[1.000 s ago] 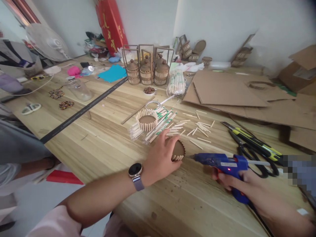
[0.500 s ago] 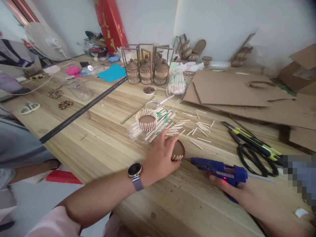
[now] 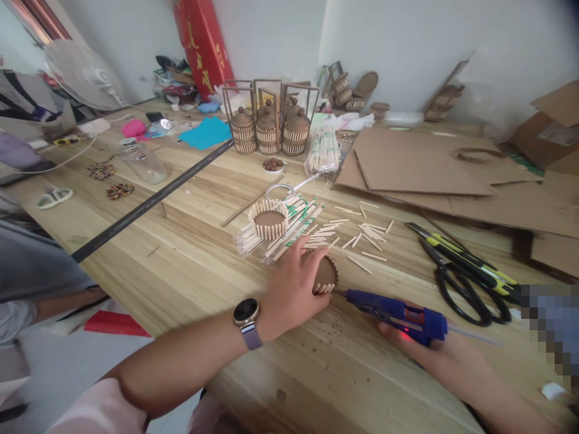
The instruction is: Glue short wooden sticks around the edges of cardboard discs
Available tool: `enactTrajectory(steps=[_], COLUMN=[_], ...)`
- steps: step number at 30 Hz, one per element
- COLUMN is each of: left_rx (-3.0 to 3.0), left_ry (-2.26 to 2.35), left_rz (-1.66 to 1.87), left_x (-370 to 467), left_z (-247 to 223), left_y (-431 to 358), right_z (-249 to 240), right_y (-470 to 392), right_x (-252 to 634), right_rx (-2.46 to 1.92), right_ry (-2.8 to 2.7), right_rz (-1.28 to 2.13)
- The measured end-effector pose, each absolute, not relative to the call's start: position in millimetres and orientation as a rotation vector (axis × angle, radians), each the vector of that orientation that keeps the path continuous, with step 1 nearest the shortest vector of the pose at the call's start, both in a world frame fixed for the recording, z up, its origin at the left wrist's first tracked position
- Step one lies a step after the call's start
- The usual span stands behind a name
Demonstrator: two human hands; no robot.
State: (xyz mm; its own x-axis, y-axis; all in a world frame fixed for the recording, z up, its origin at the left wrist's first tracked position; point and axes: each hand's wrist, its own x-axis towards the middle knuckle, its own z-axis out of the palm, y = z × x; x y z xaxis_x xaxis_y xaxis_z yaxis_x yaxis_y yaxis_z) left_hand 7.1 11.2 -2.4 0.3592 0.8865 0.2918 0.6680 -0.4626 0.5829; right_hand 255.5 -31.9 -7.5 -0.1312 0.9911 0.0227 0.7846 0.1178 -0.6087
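My left hand [image 3: 296, 289], a watch on its wrist, grips a round cardboard disc [image 3: 326, 272] by its edge. A few short wooden sticks [image 3: 324, 289] stand along the disc's near rim. In my right hand [image 3: 429, 355] is a blue hot glue gun [image 3: 398, 313] with a red light on. Its nozzle points left and reaches close to the disc's near right edge; whether they touch I cannot tell. Beyond my left hand, a small round basket of upright sticks [image 3: 270, 224] rests on packets of wrapped sticks [image 3: 289, 232]. Loose cut sticks [image 3: 371, 235] lie past the disc.
Black scissors [image 3: 470, 295] and a yellow utility knife [image 3: 474, 259] lie at right, before stacked cardboard [image 3: 420, 163]. Finished lidded baskets with tall handles [image 3: 271, 129] stand at the back beside a bowl of brown beads [image 3: 272, 166]. Another person's arm [image 3: 67, 301] shows at left.
The glue gun has shifted slightly left along the disc's near edge, together with my right hand. My left hand and the disc have hardly moved. The other person's arm has moved a little.
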Motion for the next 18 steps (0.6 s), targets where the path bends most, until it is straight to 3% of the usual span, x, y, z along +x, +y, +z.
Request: enactTrajectory(steps=[18], left_rx=[2.261], left_ry=[1.352], left_rz=[0.829], left_x=[7.3], left_z=[-3.0], left_y=[12.4], right_z=[-24.9], right_y=[-32.8], right_x=[266.5], right_rx=[-1.790], right_ry=[-1.994], right_rz=[0.642])
